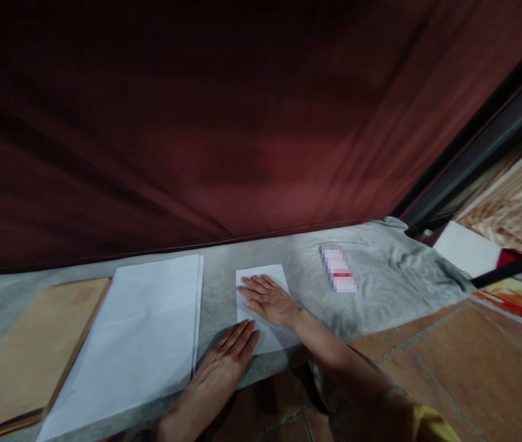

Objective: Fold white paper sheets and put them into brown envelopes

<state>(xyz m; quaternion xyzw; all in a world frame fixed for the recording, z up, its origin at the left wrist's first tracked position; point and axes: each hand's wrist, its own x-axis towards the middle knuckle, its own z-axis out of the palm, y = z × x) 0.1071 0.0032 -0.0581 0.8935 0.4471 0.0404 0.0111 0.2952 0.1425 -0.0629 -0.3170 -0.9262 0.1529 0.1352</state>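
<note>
1. Nearest the camera, a yellowish sleeve [427,422] covers the right arm at the lower edge, while the bare left forearm comes up on the other side.
2. Right hand [269,302]: it lies palm down on a small white sheet [272,339], fingers stretched out and slightly spread, clasping nothing.
3. Left hand [229,353]: also palm down, fingers extended and close together, its fingertips over the sheet's left edge near the bottom. It grips nothing either, and the two hands are apart, though near each other.
4. That small sheet lies flat on a grey cloth [394,270], between the larger papers and a pinkish pixelated object.
5. To the left are large white sheets [136,337], one on another with edges slightly out of line and a faint crease across the top one.
6. Beside them, farther left, sits a stack of brown paper [44,344].
7. Right of the hands, well apart from them, is the pinkish object [339,270] with a red band; its details are obscured.
8. Behind the cloth hangs dark red fabric [265,159]; at right, a colourful printed package [521,294] stands near the tiled floor [463,362].
</note>
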